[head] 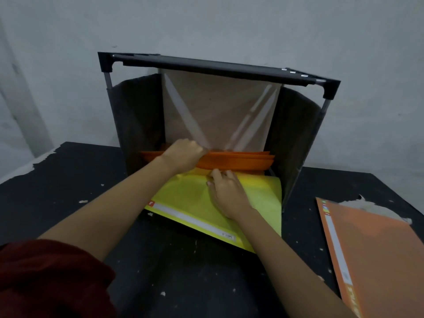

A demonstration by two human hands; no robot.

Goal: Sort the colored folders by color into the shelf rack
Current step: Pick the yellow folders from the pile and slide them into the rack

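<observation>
Left hand (pixel 183 154) clamps the orange stack (pixel 241 162) in the rack (pixel 218 67); right hand (pixel 226 192) pinches the half-inserted yellow folder (pixel 183 199), which may buckle or jam beneath if forced.

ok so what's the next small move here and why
Probably push the yellow folder deeper into the shelf rack with the right hand resting on it: its far edge sits just under the orange folders, whose front edge the left hand grips, while most of it sticks out over the table.
</observation>
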